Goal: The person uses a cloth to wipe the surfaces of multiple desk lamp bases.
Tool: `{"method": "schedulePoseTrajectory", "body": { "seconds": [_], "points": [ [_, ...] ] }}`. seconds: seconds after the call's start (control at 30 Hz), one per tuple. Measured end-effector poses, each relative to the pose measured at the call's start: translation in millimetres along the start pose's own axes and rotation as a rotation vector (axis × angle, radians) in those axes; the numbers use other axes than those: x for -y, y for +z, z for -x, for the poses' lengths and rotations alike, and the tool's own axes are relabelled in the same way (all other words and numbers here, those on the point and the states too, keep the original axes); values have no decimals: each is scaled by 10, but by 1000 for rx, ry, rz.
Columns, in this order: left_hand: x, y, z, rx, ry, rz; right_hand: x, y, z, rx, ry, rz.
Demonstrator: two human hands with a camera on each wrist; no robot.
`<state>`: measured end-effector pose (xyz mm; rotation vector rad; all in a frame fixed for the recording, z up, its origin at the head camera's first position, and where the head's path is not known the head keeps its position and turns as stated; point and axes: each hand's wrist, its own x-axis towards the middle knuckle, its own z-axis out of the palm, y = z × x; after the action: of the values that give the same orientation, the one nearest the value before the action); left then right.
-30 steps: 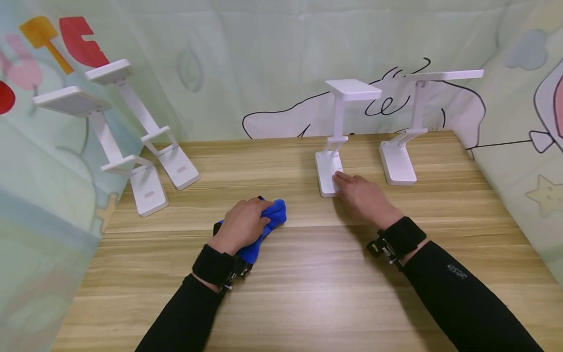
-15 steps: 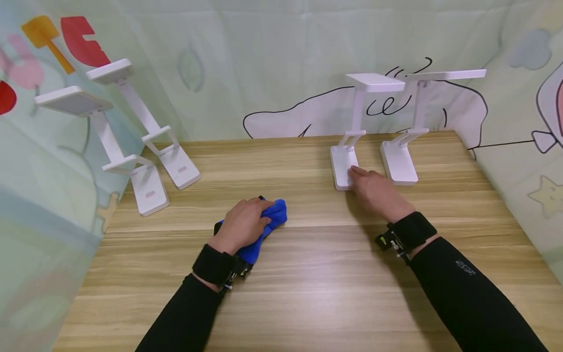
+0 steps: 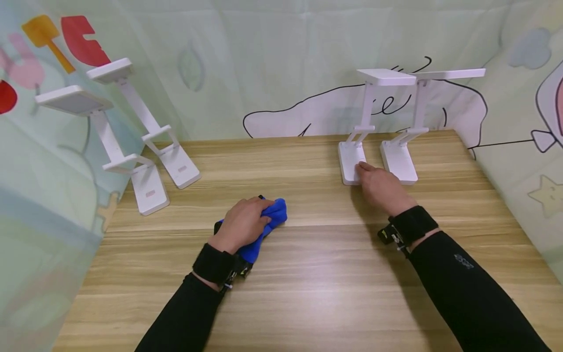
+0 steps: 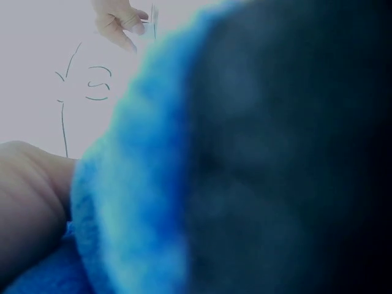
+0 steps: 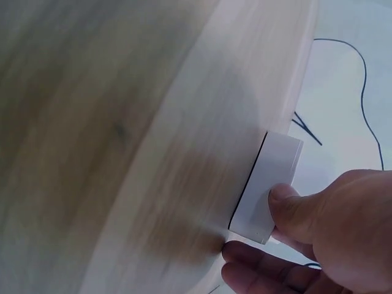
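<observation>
A white desk lamp [image 3: 351, 155] stands upright on the wooden table, right of the middle. At its base, my right hand [image 3: 383, 189] grips the front right edge; in the right wrist view the thumb [image 5: 289, 208] lies against the white base [image 5: 269, 174], the other fingers partly hidden beyond it. A second white lamp [image 3: 399, 161] stands just to the right, its head partly behind the first lamp's. Left of the middle, my left hand [image 3: 242, 225] holds a bunched blue cloth [image 3: 276, 211] on the tabletop. That cloth [image 4: 135, 202], blurred, fills much of the left wrist view.
Two more white lamps, a nearer one [image 3: 149, 190] and a farther one [image 3: 179, 167], stand at the table's left end. A patterned cloth backdrop [image 3: 281, 63] rises behind the table [image 3: 303, 293] and along both sides.
My right hand has slid the lamp to the right and slightly back, closer to the rightmost lamp. My left hand and the blue cloth have stayed in place.
</observation>
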<state>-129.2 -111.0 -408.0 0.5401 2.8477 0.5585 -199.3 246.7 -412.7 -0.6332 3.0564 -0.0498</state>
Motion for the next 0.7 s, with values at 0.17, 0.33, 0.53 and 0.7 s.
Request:
{"method": "schedulePoseTrajectory", "body": {
  "seconds": [0.17,0.33,0.53,0.7],
  "points": [
    [4,12,23,0,2,18,-28,0,-23,0,-12,2],
    [-2,11,99,29,-28,-7,-35,3,-58,-22,-46,5],
    [-56,-43,188,123,-161,-52,-26,18,-59,-41,-58,24],
    [-56,-42,131,107,-157,-63,5,59,11,-52,-18,18]
  ]
}}
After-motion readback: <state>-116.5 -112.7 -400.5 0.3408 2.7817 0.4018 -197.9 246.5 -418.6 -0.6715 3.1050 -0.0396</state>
